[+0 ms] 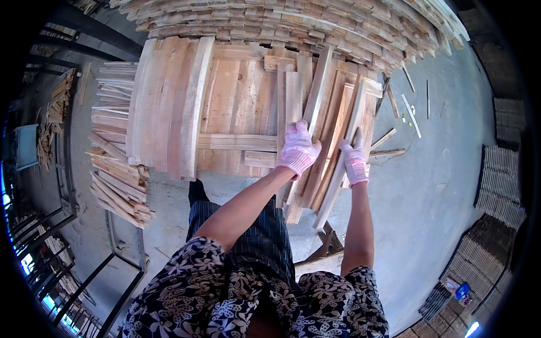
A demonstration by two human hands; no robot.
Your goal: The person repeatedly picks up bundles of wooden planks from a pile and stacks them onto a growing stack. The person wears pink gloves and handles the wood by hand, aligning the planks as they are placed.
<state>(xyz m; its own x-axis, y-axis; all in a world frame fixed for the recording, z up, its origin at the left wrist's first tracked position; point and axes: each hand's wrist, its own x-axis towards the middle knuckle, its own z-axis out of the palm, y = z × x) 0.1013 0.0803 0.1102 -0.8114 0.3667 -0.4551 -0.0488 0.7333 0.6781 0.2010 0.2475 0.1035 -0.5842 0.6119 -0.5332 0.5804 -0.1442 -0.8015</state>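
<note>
Your right hand (355,160) clamps a narrow board (331,196) whose near end overhangs the wood stack (236,96); I can't tell whether your left hand (300,147) grips or rests on slats (293,98). An uneven pull could tip them off.

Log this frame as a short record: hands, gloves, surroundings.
left_hand: left hand touching boards; grip unclear
right_hand: right hand on a slanted board; grip unclear
gloves: both hands, pink-and-white
person's_left: side-by-side boards; loose strips beyond
far_side: large wood stack
person's_right: grey floor, scattered offcuts
</note>
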